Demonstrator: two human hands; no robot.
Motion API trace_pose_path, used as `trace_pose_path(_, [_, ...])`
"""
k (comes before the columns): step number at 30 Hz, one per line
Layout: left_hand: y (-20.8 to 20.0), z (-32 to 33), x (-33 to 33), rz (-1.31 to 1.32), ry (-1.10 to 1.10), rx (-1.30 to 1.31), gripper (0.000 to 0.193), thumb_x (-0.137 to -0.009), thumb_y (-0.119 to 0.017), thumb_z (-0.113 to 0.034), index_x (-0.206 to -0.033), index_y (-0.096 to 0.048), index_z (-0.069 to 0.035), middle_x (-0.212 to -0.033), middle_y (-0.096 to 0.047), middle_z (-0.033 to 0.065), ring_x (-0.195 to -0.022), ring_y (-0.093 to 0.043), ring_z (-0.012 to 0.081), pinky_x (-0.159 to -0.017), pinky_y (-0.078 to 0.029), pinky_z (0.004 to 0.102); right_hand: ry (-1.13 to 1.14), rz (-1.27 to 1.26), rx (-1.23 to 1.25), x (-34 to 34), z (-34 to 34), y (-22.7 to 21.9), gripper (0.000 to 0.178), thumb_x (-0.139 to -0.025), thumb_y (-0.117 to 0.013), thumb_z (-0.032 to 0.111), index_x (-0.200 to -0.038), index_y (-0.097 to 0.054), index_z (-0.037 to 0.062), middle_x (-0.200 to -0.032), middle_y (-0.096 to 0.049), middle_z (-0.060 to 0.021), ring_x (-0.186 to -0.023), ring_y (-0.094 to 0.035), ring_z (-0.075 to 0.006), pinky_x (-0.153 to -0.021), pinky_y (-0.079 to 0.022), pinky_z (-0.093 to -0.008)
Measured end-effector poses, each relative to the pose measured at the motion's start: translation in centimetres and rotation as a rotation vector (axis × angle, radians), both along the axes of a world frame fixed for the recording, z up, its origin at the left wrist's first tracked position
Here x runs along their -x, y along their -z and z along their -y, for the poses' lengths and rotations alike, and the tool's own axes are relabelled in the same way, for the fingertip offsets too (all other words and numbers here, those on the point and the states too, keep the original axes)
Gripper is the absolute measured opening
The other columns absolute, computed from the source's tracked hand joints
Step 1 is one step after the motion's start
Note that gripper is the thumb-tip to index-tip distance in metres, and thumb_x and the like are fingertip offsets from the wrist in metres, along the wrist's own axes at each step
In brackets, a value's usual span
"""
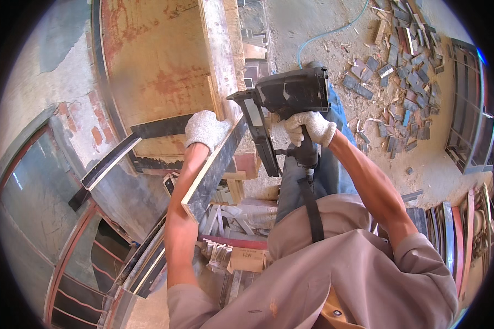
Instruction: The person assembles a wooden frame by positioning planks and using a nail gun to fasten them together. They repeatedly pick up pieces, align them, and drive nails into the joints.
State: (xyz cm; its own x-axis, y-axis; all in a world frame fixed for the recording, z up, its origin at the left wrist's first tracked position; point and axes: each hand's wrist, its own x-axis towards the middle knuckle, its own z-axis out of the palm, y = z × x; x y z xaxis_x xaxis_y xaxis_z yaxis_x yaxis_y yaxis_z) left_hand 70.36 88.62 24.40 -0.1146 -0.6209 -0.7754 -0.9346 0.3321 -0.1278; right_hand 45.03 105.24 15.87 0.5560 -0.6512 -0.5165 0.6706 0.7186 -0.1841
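Note:
My left hand [204, 130], in a white knit glove, presses on the upper end of a dark plywood strip [211, 172] that leans against a worn, rust-stained wooden panel [156, 60]. My right hand [308, 128], also gloved, grips the handle of a black pneumatic nail gun [285, 104]. The gun's nose points left at the strip's top edge, just right of my left hand. A black hose [311, 211] hangs from the gun's handle down past my leg.
Another dark strip [111, 160] juts out at the left below the panel. Several wood offcuts [400, 60] litter the ground at upper right. Small wooden pieces and a cardboard box [241, 255] lie below. Curved frames [461, 230] stand at right; a blue hose [326, 34] crosses the floor.

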Motion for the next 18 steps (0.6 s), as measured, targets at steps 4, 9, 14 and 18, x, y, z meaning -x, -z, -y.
trace_pose_path(4, [-0.1, -1.1, 0.7, -0.025, -0.112, 0.076, 0.079, -0.084, -0.052, -0.073, -0.088, -0.077, 0.002, -0.084, -0.069, 0.0302, -0.086, -0.071, 0.0463, -0.079, -0.056, 0.0508, -0.113, -0.231, -0.075, -0.8, 0.1, -1.4, 0.032, -0.091, -0.059, 0.013, -0.062, -0.045, 0.0096, -0.058, -0.043, -0.0039, -0.052, -0.047, -0.0185, -0.057, -0.045, -0.0354])
trace_pose_path(9, [-1.6, -0.2, 0.9, -0.042, -0.18, -0.048, 0.071, -0.079, -0.066, -0.07, -0.093, -0.078, -0.001, -0.093, -0.072, 0.0266, -0.092, -0.072, 0.0419, -0.083, -0.057, 0.0484, -0.102, -0.176, 0.022, 1.4, -0.8, 0.9, 0.036, -0.097, -0.064, 0.022, -0.066, -0.059, 0.0054, -0.058, -0.054, -0.0074, -0.052, -0.055, -0.0209, -0.055, -0.047, -0.0358])
trace_pose_path(14, [-0.2, -0.2, -1.4, -0.066, -0.155, -0.054, 0.05, -0.081, -0.069, -0.052, -0.098, -0.079, -0.006, -0.102, -0.074, 0.0225, -0.098, -0.072, 0.0402, -0.085, -0.057, 0.0486, -0.13, -0.723, 0.569, 10.4, 0.1, -0.7, 0.026, -0.102, -0.061, 0.027, -0.093, -0.072, 0.0044, -0.068, -0.061, -0.0016, -0.061, -0.055, -0.0126, -0.058, -0.046, -0.0314])
trace_pose_path(18, [-2.1, -0.3, -1.8, -0.104, -0.108, -0.12, 0.064, -0.082, -0.06, -0.067, -0.1, -0.079, -0.009, -0.103, -0.074, 0.0226, -0.098, -0.072, 0.0397, -0.085, -0.056, 0.0491, -0.279, -1.592, 1.286, 19.4, 6.4, -11.1, 0.032, -0.083, -0.067, 0.013, -0.113, -0.072, 0.0042, -0.099, -0.072, -0.0117, -0.086, -0.065, -0.0303, -0.081, -0.052, -0.0419])
